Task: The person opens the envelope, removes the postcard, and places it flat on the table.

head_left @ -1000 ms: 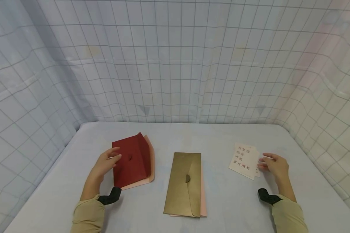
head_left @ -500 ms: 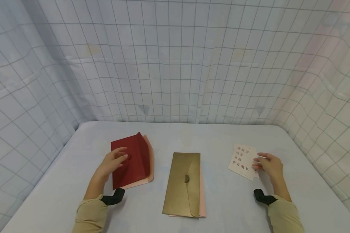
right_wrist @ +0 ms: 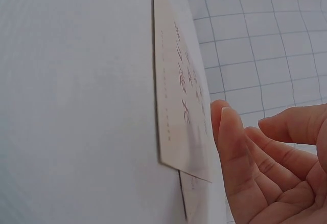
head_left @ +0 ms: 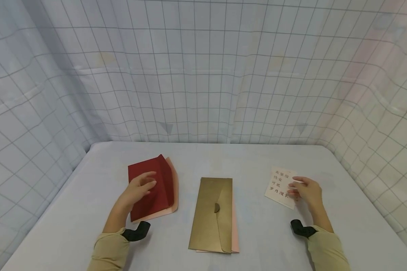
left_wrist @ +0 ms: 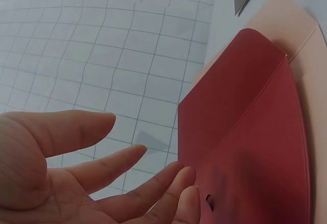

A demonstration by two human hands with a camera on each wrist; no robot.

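Observation:
Over the red envelope (head_left: 156, 195) hovers my left hand (head_left: 135, 192), thumb and fingers spread with nothing between them. That envelope has its flap raised and lies on a peach envelope (head_left: 175, 188). In the left wrist view the fingertips overlap the edge of the red envelope (left_wrist: 255, 121). My right hand (head_left: 308, 192) hangs over the right side of a cream card (head_left: 279, 186) printed with Chinese characters, its fingers loosely bent and holding nothing. From the right wrist, the card (right_wrist: 179, 111) lies flat with a second card (right_wrist: 191, 193) partly under it.
Between the hands lies a gold envelope (head_left: 211, 214) with its flap closed, on top of a pink envelope (head_left: 235, 229). The white table (head_left: 251, 158) is backed and flanked by a white grid-patterned curtain (head_left: 203, 75).
My left hand has moved right, from the red envelope's left edge to over its middle. My right hand has shifted left over the cards. The envelopes and cards stay put.

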